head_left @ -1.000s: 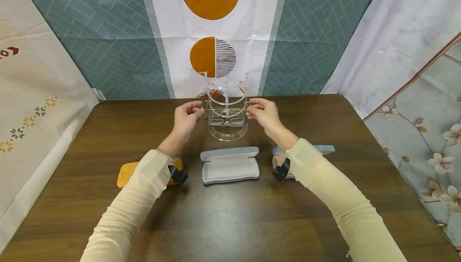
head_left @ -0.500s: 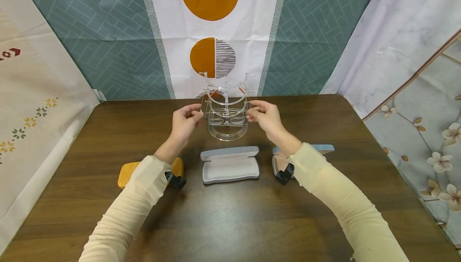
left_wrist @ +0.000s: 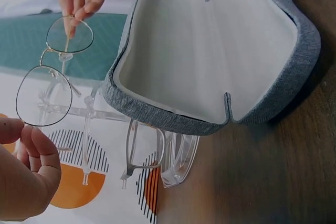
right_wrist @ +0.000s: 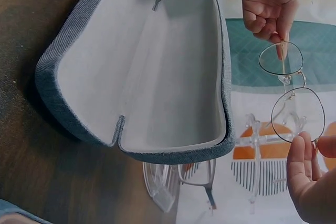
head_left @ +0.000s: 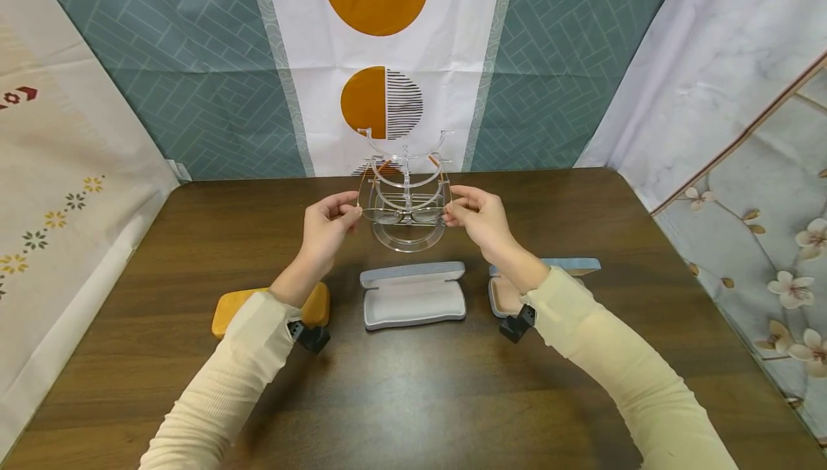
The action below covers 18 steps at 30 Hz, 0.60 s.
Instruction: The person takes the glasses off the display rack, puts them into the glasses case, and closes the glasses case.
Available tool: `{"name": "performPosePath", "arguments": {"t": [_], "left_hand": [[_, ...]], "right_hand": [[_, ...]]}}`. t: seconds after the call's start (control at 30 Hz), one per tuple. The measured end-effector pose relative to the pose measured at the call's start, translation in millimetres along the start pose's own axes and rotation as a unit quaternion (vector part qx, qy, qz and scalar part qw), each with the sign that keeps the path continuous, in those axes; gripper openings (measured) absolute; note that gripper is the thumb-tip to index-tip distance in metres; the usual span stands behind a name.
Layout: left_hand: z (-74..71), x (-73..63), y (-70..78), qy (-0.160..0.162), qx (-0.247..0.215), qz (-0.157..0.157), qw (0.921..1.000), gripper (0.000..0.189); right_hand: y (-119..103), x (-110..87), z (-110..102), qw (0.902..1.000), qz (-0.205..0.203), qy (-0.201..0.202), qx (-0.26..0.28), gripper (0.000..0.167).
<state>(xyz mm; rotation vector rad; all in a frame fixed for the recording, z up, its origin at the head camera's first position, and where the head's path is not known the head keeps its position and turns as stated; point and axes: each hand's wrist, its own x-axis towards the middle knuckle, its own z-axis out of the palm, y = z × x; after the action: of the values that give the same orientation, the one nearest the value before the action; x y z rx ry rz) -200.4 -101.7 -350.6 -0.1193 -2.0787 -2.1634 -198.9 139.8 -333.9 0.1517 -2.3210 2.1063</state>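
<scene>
A pair of eyeglasses (head_left: 386, 217) with thin round metal rims is held between both hands, in front of a clear glasses stand (head_left: 407, 245). My left hand (head_left: 324, 232) pinches the frame at the left hinge, thumb against fingers. At the opposite hinge my right hand (head_left: 483, 224) pinches it the same way. The temples reach back toward the stand's upper arms; whether they touch is unclear. A second pair of glasses (left_wrist: 145, 166), with a greyish frame, sits lower on the stand in the left wrist view.
An open grey glasses case (head_left: 414, 305) lies before the stand. Right of it is an open blue case (head_left: 504, 294), partly under the right forearm. A yellow case (head_left: 235, 308) lies partly beneath the left forearm. A patterned curtain (head_left: 543, 97) hangs behind the wooden table (head_left: 413, 398).
Both hands have drawn the round eyeglasses toward the person and slightly lower, away from the stand's arms. The stand and cases have stayed in place.
</scene>
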Motion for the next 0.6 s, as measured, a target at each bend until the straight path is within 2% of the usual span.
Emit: {"name": "performPosePath", "arguments": {"t": [0.27, 0.6], "left_hand": [[-0.4, -8.7, 2.4, -0.002, 0.006, -0.001, 1.0, 0.029], [-3.4, -20.4, 3.6, -0.015, 0.001, 0.002, 0.9999, 0.03]], "right_hand": [[-1.1, -10.2, -2.2, 0.9997, -0.018, -0.006, -0.016, 0.038], [0.4, -22.3, -5.1, 0.9973, -0.059, -0.018, -0.041, 0.039]]}}
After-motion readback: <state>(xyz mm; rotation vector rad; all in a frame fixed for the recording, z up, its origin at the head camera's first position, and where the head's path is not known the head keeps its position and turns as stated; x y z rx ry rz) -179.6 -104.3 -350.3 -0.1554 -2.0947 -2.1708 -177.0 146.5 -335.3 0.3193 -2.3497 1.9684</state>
